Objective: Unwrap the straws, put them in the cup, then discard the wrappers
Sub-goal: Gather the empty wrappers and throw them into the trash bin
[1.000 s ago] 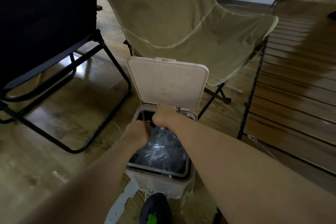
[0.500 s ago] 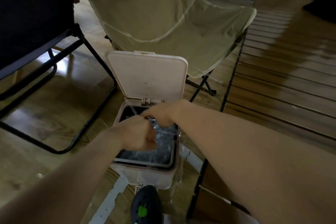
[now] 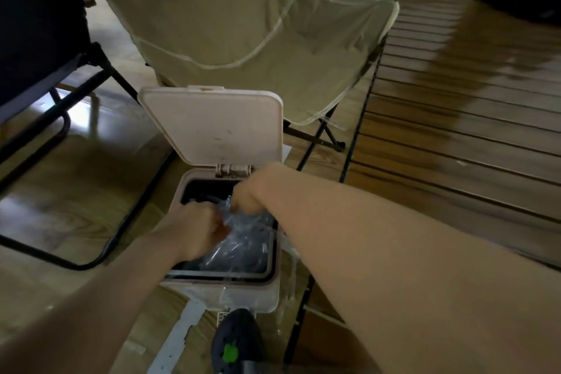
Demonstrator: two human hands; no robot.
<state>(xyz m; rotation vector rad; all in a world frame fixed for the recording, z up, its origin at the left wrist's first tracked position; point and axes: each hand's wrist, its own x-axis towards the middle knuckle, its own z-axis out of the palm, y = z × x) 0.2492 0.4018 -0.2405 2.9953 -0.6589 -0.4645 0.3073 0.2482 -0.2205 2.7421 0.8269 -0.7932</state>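
Black chair [image 3: 36,39] far left, on the wood floor [image 3: 76,197]. Left hand [image 3: 194,234] sits over the near-left part of the bin [image 3: 224,288] mouth, knuckles up, fingers curled down toward the crinkled clear plastic [image 3: 243,240] inside. Looks like it touches or pinches that plastic at its fingertips, but blur hides the contact; cannot tell whether it grips anything.

Lid [image 3: 212,127] stands open, hinged at the far edge, tilted back toward the beige chair [image 3: 230,18]. Bin mouth faces straight up, directly under both hands. The plastic fills most of the opening. Wrappers cannot be picked out from it; likely they are in that mass or in a fist. No straws or cup in view.

Right hand [image 3: 252,191] is at the far-right part of the mouth, just in front of the hinge, fingers curled tight and pointing down into the bin. Its fingertips are hidden; cannot tell if it holds a wrapper. The hands are close together, left nearer the camera, right farther in.

Judgement: last step, discarding. Drop point is straight down from both hands, so release only needs the fingers to open; the left is nearer the plastic's middle.

Shoe [image 3: 236,343] at the bin's near side, on the pedal probably. Slatted table [image 3: 455,118] right.
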